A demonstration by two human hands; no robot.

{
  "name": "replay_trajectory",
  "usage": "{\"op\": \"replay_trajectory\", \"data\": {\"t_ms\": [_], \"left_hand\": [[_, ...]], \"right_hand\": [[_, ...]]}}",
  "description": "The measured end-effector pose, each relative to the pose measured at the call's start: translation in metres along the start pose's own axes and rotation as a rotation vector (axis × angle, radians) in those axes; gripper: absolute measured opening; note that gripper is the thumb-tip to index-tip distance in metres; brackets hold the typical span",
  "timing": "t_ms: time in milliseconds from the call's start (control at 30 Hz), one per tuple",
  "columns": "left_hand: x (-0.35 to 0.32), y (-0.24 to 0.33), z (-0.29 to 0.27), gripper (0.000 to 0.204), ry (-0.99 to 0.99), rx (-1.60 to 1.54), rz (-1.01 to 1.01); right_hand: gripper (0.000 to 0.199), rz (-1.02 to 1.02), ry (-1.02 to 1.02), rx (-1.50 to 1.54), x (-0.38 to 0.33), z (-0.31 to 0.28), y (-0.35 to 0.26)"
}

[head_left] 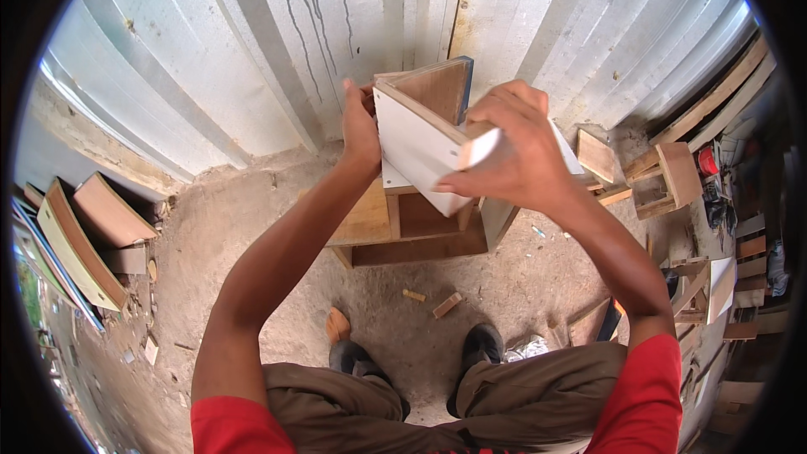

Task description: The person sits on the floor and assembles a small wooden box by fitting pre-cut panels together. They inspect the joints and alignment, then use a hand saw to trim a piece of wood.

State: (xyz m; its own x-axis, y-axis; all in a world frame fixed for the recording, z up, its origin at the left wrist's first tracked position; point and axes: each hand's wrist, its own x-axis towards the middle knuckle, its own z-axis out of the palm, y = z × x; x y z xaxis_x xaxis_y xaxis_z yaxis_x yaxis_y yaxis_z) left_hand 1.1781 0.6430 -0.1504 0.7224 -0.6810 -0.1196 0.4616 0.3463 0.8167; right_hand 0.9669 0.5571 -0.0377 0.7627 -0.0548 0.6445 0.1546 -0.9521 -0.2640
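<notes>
A small open wooden box (412, 145) with white outer faces is tilted above a larger wooden cabinet frame (420, 254). Bare wood shows inside the box, and a dark blue edge runs along its far side. My left hand (361, 130) grips the left end of the box, thumb pointing up and the other fingers partly hidden behind it. Closed around a small white-faced wooden block (482, 151), my right hand (525, 147) is at the box's right corner. The block is blurred, and I cannot tell whether it touches the box.
Ribbed metal sheeting (345, 25) rises behind the cabinet. Curved boards (80, 235) lean at the left. Wooden offcuts (664, 176) are piled at the right. Small wood scraps (447, 305) lie on the ground near my feet, beside crumpled foil (527, 348).
</notes>
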Motion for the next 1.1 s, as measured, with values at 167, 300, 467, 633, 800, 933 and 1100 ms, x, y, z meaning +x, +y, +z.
{"op": "replay_trajectory", "data": {"t_ms": [167,300,467,633,800,933,1100], "left_hand": [[-0.006,-0.002,-0.002,0.06,-0.072,0.033,-0.004],[-0.008,-0.004,-0.006,0.06,-0.128,0.07,-0.021],[-0.021,0.0,-0.001,0.047,-0.203,0.047,-0.072],[-0.017,-0.016,-0.022,0.043,-0.272,-0.01,-0.032],[-0.03,-0.013,-0.009,0.046,-0.216,0.008,-0.009],[-0.045,0.003,-0.001,0.049,-0.225,0.084,0.06],[-0.051,0.008,0.003,0.051,-0.157,0.208,0.13]], "right_hand": [[0.027,-0.126,-0.066,0.44,-0.03,-0.035,0.026],[0.021,-0.113,-0.171,0.442,-0.029,-0.046,0.03],[0.021,-0.135,-0.162,0.539,-0.032,-0.038,0.021],[0.032,-0.103,-0.089,0.65,-0.041,-0.008,0.015],[0.103,0.062,0.12,0.611,-0.061,0.014,-0.008],[0.137,0.356,-0.062,0.741,-0.059,0.021,-0.031],[0.14,0.387,-0.096,0.736,-0.068,0.025,-0.035]]}}
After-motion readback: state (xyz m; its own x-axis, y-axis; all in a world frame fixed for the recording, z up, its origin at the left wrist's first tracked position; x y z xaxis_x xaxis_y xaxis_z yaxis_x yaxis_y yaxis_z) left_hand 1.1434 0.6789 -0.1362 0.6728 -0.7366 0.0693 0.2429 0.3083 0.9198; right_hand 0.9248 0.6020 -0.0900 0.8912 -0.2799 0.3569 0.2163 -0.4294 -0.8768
